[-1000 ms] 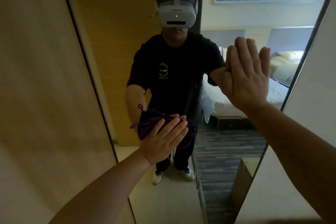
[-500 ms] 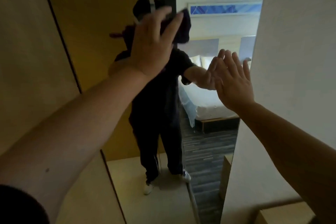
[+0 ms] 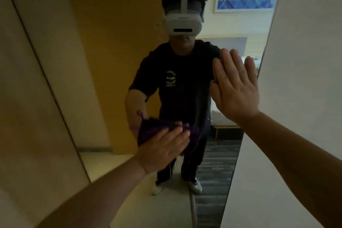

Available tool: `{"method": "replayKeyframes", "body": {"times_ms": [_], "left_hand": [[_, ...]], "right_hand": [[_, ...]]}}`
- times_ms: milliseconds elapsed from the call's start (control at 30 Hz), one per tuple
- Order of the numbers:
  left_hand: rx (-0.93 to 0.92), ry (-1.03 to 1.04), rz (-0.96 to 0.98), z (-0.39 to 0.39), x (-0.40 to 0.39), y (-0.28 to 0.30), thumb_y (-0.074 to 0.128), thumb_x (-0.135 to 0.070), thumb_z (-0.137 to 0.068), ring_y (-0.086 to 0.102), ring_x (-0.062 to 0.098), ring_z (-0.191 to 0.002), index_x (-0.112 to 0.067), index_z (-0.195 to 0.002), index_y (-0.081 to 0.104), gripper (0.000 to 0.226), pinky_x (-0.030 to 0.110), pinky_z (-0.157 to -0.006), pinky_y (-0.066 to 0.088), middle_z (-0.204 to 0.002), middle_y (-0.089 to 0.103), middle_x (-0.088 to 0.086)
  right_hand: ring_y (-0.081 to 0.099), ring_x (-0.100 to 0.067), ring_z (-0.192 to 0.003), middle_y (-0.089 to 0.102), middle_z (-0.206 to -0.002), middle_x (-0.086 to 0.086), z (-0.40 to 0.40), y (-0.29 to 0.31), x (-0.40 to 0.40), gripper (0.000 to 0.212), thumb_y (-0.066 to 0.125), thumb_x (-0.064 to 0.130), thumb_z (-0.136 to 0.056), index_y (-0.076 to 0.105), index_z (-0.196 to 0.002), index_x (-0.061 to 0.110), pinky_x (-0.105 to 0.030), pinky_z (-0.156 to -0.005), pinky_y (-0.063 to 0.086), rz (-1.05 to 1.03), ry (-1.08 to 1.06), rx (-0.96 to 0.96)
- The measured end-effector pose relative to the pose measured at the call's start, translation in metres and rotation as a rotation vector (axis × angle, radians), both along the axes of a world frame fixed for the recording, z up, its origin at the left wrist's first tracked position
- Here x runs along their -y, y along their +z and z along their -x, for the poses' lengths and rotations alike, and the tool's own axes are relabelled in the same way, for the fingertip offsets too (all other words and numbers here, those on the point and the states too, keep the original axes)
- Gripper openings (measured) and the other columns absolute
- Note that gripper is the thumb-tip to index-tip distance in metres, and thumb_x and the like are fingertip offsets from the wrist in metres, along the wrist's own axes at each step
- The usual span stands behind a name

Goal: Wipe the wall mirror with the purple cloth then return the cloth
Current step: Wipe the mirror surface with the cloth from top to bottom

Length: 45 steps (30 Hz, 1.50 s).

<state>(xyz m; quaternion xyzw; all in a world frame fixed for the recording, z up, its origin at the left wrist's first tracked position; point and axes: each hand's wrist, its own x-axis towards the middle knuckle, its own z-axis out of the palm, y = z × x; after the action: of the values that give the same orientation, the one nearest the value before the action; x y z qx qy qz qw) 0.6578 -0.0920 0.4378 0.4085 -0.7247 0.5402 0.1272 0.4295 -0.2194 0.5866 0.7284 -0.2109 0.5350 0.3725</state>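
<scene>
A tall wall mirror [image 3: 114, 46] fills the middle of the view and reflects a person in dark clothes with a white headset. My left hand [image 3: 162, 150] presses a dark purple cloth [image 3: 151, 127] flat against the lower part of the glass; the cloth bunches above and right of my fingers, with a loose loop at its left. My right hand [image 3: 235, 89] lies flat on the glass near the mirror's right edge, fingers together and pointing up, holding nothing.
Beige wall panels flank the mirror: one [image 3: 27, 98] on the left, one [image 3: 299, 61] on the right. The reflection shows a wooden door, a bed, dark carpet and a blue picture.
My left hand has swept the cloth down from high on the mirror back to the lower part. My right hand stays flat on the glass.
</scene>
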Motion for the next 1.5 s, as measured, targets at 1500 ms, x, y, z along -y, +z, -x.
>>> {"method": "replayKeyframes", "body": {"times_ms": [1500], "left_hand": [[-0.159, -0.206, -0.089, 0.085, 0.042, 0.089, 0.044, -0.007, -0.095, 0.049, 0.021, -0.125, -0.021, -0.136, 0.049, 0.044, 0.037, -0.101, 0.035, -0.138, 0.055, -0.001]], "right_hand": [[0.003, -0.024, -0.153, 0.012, -0.164, -0.013, 0.103, 0.007, 0.017, 0.056, 0.020, 0.036, -0.107, 0.019, -0.155, 0.009, -0.047, -0.124, 0.002, -0.431, -0.070, 0.030]]}}
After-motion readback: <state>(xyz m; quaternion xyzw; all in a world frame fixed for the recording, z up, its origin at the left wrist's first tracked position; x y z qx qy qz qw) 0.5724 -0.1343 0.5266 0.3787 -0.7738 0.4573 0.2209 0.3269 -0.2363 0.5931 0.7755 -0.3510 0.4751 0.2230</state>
